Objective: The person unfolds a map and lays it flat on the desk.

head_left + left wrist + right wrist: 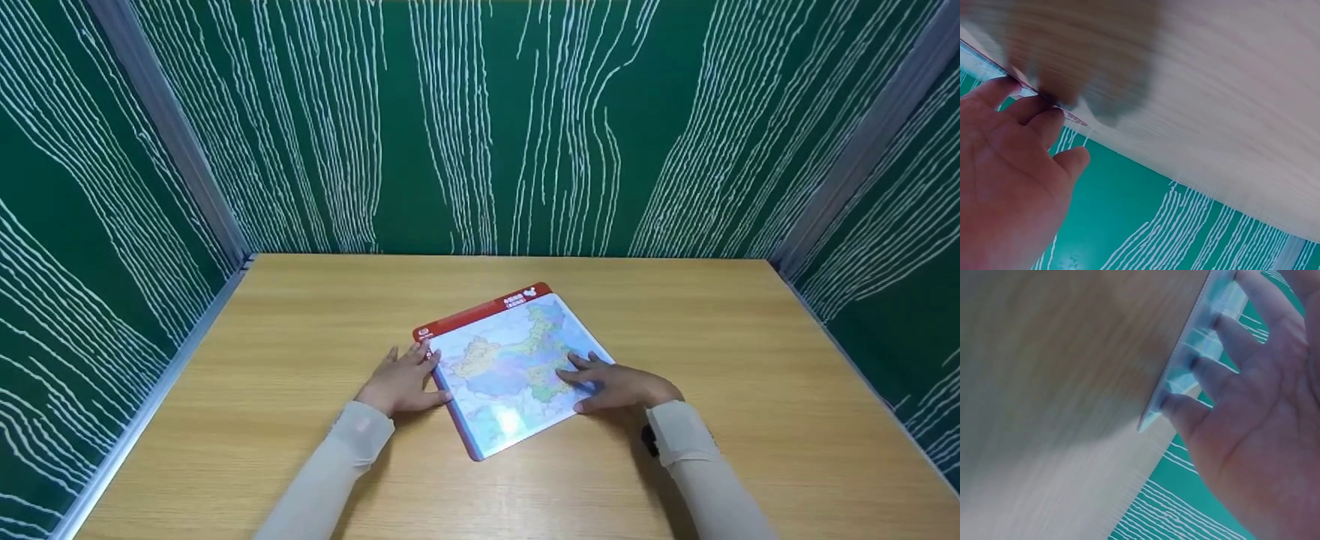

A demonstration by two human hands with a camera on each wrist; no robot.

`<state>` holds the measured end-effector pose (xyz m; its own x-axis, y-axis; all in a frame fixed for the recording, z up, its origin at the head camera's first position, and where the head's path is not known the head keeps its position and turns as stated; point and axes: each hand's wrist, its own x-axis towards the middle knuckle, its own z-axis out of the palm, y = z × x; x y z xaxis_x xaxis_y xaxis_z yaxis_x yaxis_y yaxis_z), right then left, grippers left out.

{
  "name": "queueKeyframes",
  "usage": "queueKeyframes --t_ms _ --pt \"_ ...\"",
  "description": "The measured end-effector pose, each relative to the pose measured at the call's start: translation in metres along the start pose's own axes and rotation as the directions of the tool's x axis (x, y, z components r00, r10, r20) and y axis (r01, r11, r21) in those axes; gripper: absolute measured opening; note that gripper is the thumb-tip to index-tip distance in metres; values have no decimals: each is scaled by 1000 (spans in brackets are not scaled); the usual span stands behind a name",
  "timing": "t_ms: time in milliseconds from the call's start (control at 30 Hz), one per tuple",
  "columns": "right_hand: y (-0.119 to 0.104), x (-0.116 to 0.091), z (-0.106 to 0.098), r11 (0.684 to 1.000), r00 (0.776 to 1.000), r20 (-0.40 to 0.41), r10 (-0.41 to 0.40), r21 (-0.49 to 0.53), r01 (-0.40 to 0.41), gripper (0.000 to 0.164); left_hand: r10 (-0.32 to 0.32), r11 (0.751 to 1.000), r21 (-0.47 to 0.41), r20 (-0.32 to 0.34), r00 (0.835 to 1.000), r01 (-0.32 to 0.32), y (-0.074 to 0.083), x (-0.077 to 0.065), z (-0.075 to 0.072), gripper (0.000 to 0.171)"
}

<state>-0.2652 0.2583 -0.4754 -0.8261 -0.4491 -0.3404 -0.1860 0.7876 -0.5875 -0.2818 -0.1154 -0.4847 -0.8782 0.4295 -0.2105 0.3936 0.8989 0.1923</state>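
Note:
A flat map board with a red strip along its far edge lies turned at an angle on the table. It carries a coloured map of China, and glare sits on its near part. At its left edge is my left hand, with fingertips and thumb touching the edge. My right hand rests its fingers on the board's right part. In the left wrist view, the left hand has its fingertips at the board's thin edge. Spread fingers of the right hand touch the glossy surface of the board in the right wrist view.
The wooden table extends around the board on all sides. Green panels with wavy white lines stand behind it and at both sides, joined by grey metal posts. A dark band shows at the right wrist.

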Motion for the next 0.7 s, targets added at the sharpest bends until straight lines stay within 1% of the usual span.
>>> queueKeyframes --t_ms 133,267,367,533,700 --pt "3 3 -4 1000 1000 2 1 30 -1 72 -10 1000 2 -7 1000 10 2 -1 1 86" --pt "6 5 -6 998 999 16 -32 52 32 71 -27 1000 -7 -8 1000 27 6 -2 3 85" --pt "8 6 -8 997 998 23 -56 61 54 69 -41 999 -32 -11 999 41 9 -3 1 84" --pt "8 9 -11 997 1000 13 -16 75 15 67 -59 997 -39 -4 998 59 11 -3 0 84" --pt "11 12 -11 997 1000 4 0 74 0 66 -57 998 -37 -6 998 57 12 -2 2 84"
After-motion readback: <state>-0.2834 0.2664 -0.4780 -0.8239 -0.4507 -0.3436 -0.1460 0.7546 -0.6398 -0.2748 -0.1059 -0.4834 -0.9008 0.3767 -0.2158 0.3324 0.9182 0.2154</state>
